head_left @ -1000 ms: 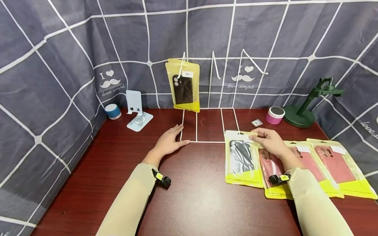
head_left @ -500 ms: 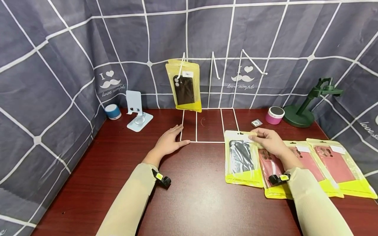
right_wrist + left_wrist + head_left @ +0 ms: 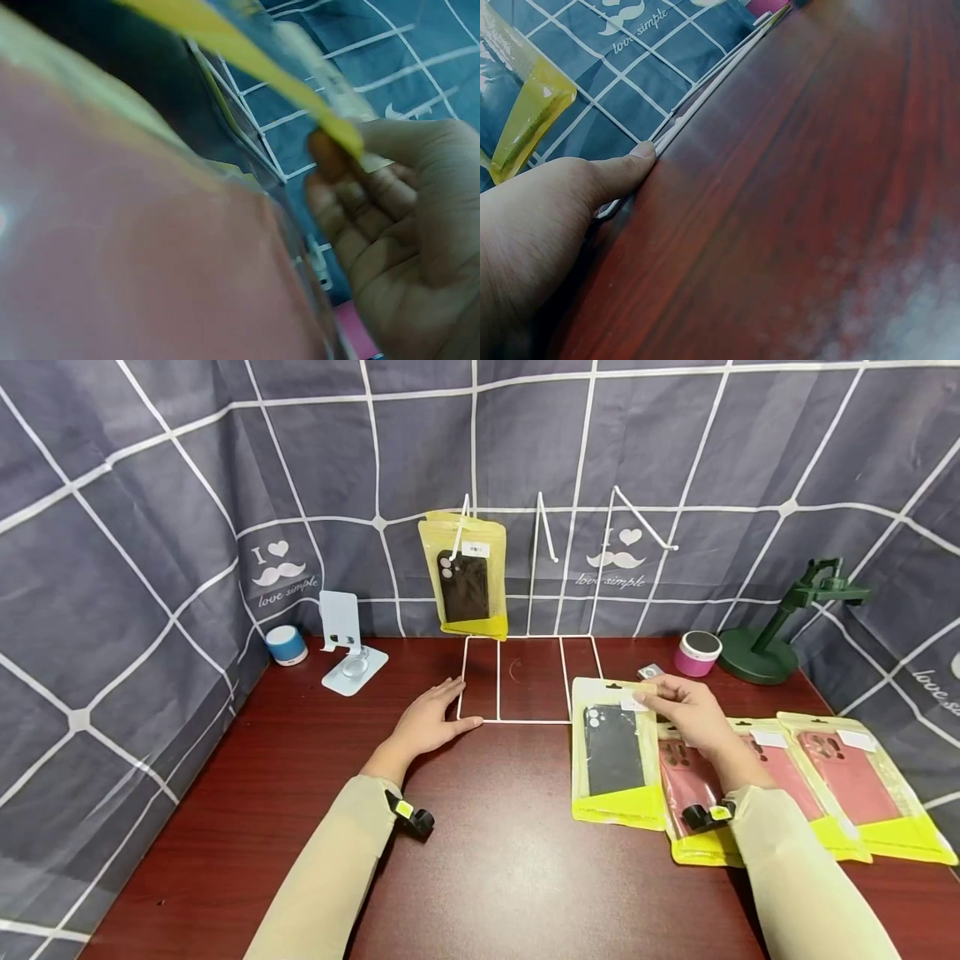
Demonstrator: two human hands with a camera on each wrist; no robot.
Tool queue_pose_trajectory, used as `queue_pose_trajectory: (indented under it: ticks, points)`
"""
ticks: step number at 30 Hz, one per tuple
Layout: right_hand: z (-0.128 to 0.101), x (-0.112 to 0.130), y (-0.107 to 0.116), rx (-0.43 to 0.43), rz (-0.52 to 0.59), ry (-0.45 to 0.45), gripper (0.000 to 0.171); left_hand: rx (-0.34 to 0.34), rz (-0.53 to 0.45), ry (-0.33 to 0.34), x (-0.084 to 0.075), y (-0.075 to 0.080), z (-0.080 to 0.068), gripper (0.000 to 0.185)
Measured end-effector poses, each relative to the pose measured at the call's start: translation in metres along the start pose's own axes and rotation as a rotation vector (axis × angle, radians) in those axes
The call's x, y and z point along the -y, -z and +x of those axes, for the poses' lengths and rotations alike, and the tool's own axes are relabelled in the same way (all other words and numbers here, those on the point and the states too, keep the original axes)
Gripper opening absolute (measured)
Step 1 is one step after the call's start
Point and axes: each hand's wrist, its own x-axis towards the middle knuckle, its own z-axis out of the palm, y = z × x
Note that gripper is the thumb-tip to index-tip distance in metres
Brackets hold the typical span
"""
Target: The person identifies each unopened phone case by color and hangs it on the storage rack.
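Note:
In the head view my right hand [image 3: 692, 714] pinches the top right corner of a yellow-edged phone case package [image 3: 615, 750] with a black case inside. The package's top edge is raised, and the right wrist view shows the corner between thumb and fingers. My left hand [image 3: 427, 718] rests at the front left corner of a white wire display rack [image 3: 525, 722]. Its thumb [image 3: 630, 166] lies on the front wire in the left wrist view. Another black phone case package [image 3: 462, 589] hangs from the rack's left hook. The middle hook [image 3: 548, 527] and right hook [image 3: 645, 518] carry nothing.
Several packages of pink phone cases [image 3: 855, 777] overlap on the right of the table [image 3: 480, 860]. Behind stand a blue speaker [image 3: 287, 646], a light blue phone stand [image 3: 354, 670], a pink speaker [image 3: 698, 653], a small silver gadget [image 3: 649, 671] and a green stand [image 3: 759, 656].
My right hand has raised the top of the black phone case package slightly. The hanging package sways a little. The left hand has stayed in place.

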Motion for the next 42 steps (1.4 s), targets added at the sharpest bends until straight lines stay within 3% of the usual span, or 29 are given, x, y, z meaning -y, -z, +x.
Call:
queue_pose_trajectory:
  ticks: [4,13,19,28,33,42]
  points:
    - [0.001,0.025,-0.006,-0.046,0.125,0.035,0.030,-0.004,0.010,0.009,0.006,-0.001,-0.004,0.092]
    - [0.001,0.105,-0.025,-0.104,0.350,0.323,0.016,-0.022,0.010,0.009,0.015,0.000,-0.011,0.092]
    - [0.009,0.156,-0.055,-0.139,0.337,0.418,0.016,-0.019,0.015,0.021,0.017,-0.001,-0.009,0.092]
    - [0.044,0.222,-0.115,-0.212,0.571,0.546,0.012,-0.035,0.013,-0.015,0.008,-0.009,0.003,0.085]
    - [0.057,0.241,-0.141,-0.327,0.650,0.527,0.010,-0.049,-0.030,-0.020,-0.002,-0.010,0.007,0.075]
    - [0.069,0.243,-0.164,-0.413,0.616,0.464,0.011,-0.054,0.010,0.041,0.002,-0.004,0.002,0.070]
